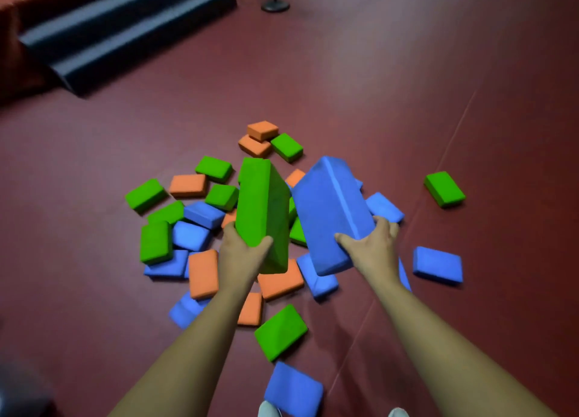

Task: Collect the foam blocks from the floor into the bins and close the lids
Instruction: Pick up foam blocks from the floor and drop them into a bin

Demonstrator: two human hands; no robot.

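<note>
Head view, the only one. Over the middle of the heap [203, 274], left hand [242, 247] clamped round the near end of a green block [263, 209], thumb across the front face, block upright. Over the heap's right half, right hand [369, 241] wrapped round the lower end of a blue block [332, 216], block tilted. Hands apart, one block each; far ends of the two blocks close together, touching or not impossible to tell. Other blocks down on the dark red floor [344, 87]: green, orange and blue, jumbled and partly overlapped in the heap, plus a lone green block [444, 188] well to the heap's right and a stray blue block [437, 264] just off its right edge. No bins or lids in sight.

Likely the carry stage. Best done with a firm grip, not a crushing one. Swing both blocks clear of the heap, find the bins, lay flat and face to face rather than toss, so as to leave room for the lids. Strays best gathered last.

Matte foam bricks, rectangular, with rounded edges and corners and a fine surface grain; probably light and springy. Smooth floor with a faint sheen and a thin seam [451, 140] right of the heap. Far beyond the heap to the left, dark padded steps [125, 31]; straight beyond it, a round black stand base [275, 6].
</note>
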